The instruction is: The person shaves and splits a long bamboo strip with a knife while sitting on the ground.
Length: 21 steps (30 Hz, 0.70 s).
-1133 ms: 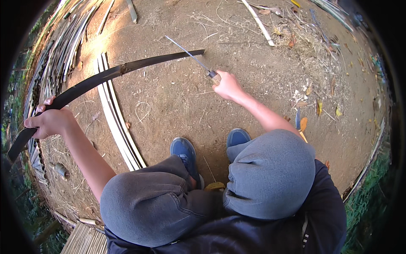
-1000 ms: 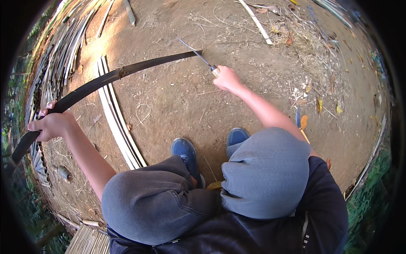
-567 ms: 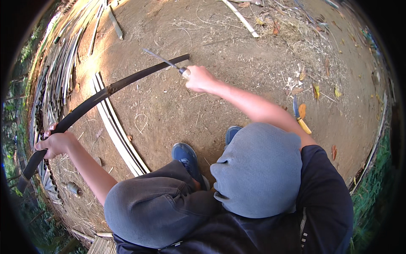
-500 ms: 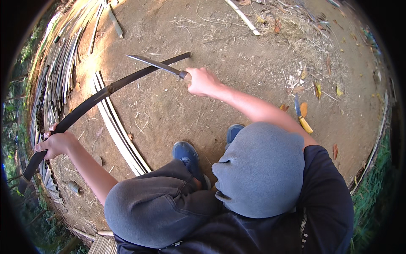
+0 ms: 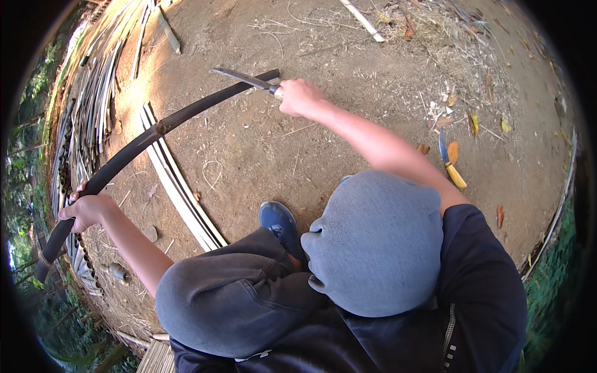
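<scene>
Left hand (image 5: 87,211): fingers wrapped around the dark strip (image 5: 205,102) near its lower-left end. Right hand (image 5: 301,98): closed in a fist on the handle of the long knife (image 5: 245,78), blade crossing the strip close to its far end. Can't tell if the cutting edge touches. Grips sit well apart, presumably to steady the strip at 1 end and keep those fingers clear of the blade. Strip runs slantwise over the dirt ground (image 5: 249,149), crossing above pale slats (image 5: 174,189); can't tell if its far tip rests on dirt. Another knife (image 5: 451,158), yellow handle, lies toward the ground's right edge, probably parked within reach. More strips (image 5: 102,93) lie along the left edge. No readable writing anywhere I can see.
</scene>
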Motion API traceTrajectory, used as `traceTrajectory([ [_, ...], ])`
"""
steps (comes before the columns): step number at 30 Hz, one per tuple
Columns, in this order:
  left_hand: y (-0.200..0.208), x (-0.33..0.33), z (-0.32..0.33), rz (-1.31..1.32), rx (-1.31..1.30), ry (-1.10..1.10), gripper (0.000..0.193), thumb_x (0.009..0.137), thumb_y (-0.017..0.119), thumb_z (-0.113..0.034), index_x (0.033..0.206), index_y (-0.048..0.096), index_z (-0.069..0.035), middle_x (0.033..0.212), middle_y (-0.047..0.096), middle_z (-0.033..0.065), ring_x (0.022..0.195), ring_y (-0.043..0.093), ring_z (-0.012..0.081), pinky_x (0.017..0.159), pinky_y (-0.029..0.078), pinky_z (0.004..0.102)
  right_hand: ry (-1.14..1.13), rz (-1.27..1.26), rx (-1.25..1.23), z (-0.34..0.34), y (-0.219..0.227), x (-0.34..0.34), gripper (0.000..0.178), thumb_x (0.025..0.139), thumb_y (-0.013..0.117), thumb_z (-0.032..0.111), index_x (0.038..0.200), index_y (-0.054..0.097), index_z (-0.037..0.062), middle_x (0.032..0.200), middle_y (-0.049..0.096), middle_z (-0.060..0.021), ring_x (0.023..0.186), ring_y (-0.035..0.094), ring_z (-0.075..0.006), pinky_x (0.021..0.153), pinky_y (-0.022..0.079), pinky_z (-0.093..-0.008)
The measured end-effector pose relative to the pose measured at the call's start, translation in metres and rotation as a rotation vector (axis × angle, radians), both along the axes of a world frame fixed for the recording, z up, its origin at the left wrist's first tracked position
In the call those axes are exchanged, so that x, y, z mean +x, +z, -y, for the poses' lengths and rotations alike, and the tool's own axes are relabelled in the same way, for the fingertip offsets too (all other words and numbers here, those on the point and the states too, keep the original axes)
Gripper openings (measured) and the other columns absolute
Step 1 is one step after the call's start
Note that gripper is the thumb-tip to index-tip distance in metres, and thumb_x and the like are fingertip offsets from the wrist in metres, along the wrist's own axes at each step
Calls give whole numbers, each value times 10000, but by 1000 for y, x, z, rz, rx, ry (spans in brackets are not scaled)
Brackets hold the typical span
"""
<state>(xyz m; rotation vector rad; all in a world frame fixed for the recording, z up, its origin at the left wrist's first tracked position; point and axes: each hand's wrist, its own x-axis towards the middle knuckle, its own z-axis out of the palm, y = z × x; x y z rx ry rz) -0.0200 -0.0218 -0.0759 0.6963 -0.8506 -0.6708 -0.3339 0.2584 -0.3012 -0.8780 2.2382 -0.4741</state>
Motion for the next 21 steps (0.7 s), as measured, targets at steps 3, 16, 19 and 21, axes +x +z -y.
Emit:
traceTrajectory([
  [3,7,2,-10,-39,36,46,580,1047,439,-396,1422,126,-84,775,518,116,586,535,219,479,536,345,3,167,-109,-7,35,33,218,896,542,92,1098,602,37,751,545,-44,530,467,-135,428,379,-309],
  [16,8,-9,-15,3,-44,-31,581,1044,420,-432,1423,120,-109,769,483,93,594,474,202,495,503,340,20,15,-103,-14,-36,-8,292,858,577,139,1136,609,55,812,626,-65,642,592,-143,505,484,-310],
  [19,5,-2,-6,33,-27,-65,588,1048,409,-427,1437,105,-108,784,482,99,602,474,200,498,507,342,-103,-3,69,-22,-49,-41,261,849,576,140,1100,615,79,819,632,-66,663,615,-161,536,500,-336],
  [21,11,7,-5,31,-52,-101,592,1048,406,-427,1445,102,-110,792,484,102,600,475,200,499,510,345,-99,21,-20,-20,-50,-45,251,829,585,146,1066,623,73,841,645,-82,701,633,-198,583,511,-375],
])
